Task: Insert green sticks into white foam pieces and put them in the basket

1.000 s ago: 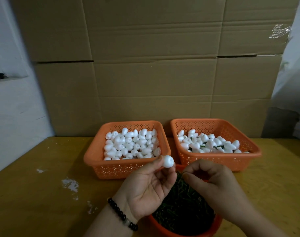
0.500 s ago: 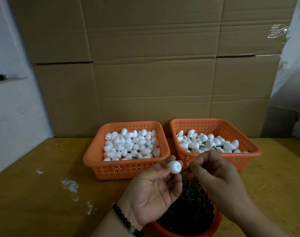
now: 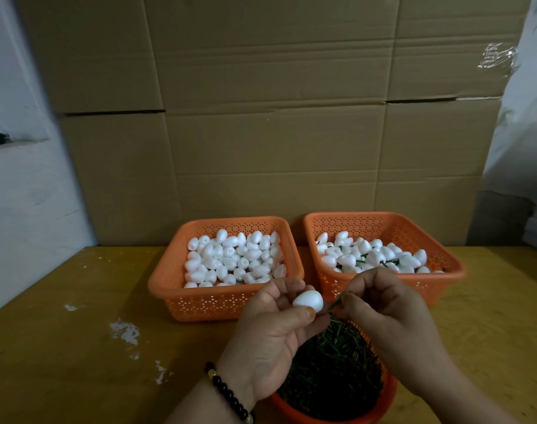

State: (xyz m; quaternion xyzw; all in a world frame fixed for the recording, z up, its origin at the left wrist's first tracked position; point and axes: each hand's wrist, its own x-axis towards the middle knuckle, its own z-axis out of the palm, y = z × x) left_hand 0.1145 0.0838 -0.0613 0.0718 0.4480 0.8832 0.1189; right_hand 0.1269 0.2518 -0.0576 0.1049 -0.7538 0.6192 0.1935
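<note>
The left hand [image 3: 273, 328] pinches a white foam piece [image 3: 308, 300] between thumb and fingertips, blunt end turned toward the green stick [image 3: 334, 305] pinched in the right hand [image 3: 386, 313], lining it up for insertion, apparently.

A single head-worn view looks forward and down across a yellow table [image 3: 62, 347] toward a wall of cardboard boxes [image 3: 276, 117] filling the upper frame. It sits close over the left hand [image 3: 273, 341] and right hand [image 3: 389, 325] at lower centre; two orange baskets [image 3: 200, 304] lie mid-frame, farther off. Wide-angle bending shows at the edges.
</note>
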